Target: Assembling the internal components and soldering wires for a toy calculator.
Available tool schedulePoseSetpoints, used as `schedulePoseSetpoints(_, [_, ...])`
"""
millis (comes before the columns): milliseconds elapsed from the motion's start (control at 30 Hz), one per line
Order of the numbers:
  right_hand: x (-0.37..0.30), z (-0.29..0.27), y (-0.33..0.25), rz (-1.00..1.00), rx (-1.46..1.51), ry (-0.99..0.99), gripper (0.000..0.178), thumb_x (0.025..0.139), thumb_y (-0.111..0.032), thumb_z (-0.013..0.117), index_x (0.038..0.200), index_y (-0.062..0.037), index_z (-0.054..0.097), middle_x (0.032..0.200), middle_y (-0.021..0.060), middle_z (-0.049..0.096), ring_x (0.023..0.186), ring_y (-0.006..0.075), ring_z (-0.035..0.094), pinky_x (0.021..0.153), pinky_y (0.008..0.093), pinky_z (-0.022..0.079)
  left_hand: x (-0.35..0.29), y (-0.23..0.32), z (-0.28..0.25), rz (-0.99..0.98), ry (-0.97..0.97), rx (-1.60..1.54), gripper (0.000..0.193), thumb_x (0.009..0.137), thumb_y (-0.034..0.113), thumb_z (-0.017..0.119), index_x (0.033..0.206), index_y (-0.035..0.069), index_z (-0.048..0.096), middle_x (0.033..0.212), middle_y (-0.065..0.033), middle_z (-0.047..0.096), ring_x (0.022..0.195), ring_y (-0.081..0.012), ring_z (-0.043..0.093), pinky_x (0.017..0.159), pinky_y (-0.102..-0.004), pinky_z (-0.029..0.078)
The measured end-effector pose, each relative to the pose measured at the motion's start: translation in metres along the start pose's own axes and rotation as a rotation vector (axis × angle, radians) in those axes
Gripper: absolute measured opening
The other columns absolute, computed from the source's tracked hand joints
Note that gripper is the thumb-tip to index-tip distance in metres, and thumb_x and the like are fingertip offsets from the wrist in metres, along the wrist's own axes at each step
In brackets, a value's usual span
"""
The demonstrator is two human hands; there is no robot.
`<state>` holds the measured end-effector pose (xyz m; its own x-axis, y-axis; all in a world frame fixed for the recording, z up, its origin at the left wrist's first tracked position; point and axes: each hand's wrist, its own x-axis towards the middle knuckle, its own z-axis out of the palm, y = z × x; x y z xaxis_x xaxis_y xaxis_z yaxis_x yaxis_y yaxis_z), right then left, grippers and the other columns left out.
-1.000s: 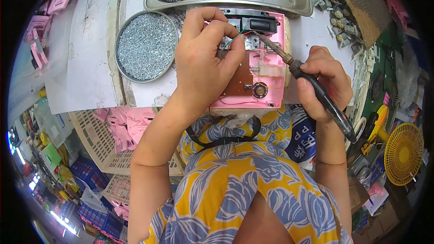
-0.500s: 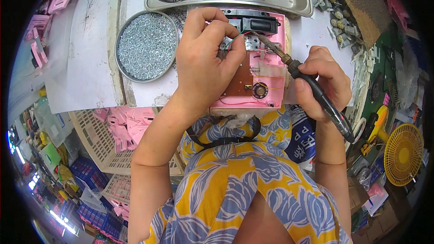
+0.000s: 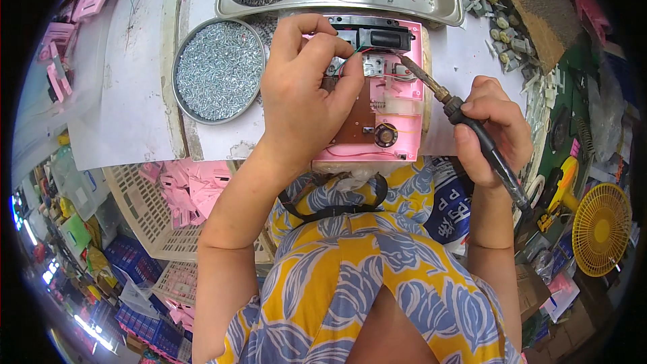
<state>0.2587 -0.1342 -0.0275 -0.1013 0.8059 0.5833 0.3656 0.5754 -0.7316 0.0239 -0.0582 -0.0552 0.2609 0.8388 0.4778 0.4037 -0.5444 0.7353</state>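
Observation:
A pink plastic housing (image 3: pixel 408 147) lies in front of me with electronic parts inside. Over its left side, my left hand (image 3: pixel 306 87) pinches thin green and red wires (image 3: pixel 360 49) between thumb and forefinger, hiding part of the brown circuit board (image 3: pixel 357 118). My right hand (image 3: pixel 497 128) is wrapped round the black handle of a soldering iron (image 3: pixel 476 124). The iron's tip is at the housing's upper right, just below a black plastic part (image 3: pixel 387 39) and apart from the pinched wires. A metal mechanism (image 3: pixel 374 65) and a small round component (image 3: pixel 386 135) sit in the housing.
Left of the housing stands a round tin (image 3: pixel 180 91) of small screws. A metal tray (image 3: pixel 323 1) with springs lies beyond. Small white parts (image 3: pixel 509 40) are heaped at the far right near a yellow fan (image 3: pixel 602 229). A basket (image 3: pixel 138 212) of pink pieces is at lower left.
My right hand has drawn the soldering iron to the right, and its tip has come away from the wires. My left hand keeps its pinch with hardly any movement.

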Motion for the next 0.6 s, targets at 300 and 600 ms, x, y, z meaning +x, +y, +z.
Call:
schedulePoseSetpoints(300, [0.0,-0.004,0.002,0.0,0.005,0.015,0.022,0.078,-0.006,0.075,0.096,0.0021,0.064,0.073,0.0076,0.061,0.06,0.0158,0.048,0.058,0.0303,0.036,0.0,-0.001,-0.004,0.112,-0.024,-0.027,0.013,0.081,0.0,0.076,0.093,0.002,0.073,0.108,-0.0082,0.055,0.067,-0.0093,0.052,0.058,-0.0223,0.043])
schedulePoseSetpoints(600, [0.012,-0.007,-0.007,0.139,-0.046,-0.086,0.021,0.075,-0.008,0.075,0.092,0.001,0.067,0.072,0.0054,0.06,0.06,0.0139,0.048,0.054,0.0269,0.037,0.009,0.008,-0.001,0.065,-0.107,0.122,0.011,0.073,0.003,0.075,0.082,0.004,0.069,0.1,-0.0091,0.053,0.073,-0.0189,0.054,0.065,-0.0308,0.047])
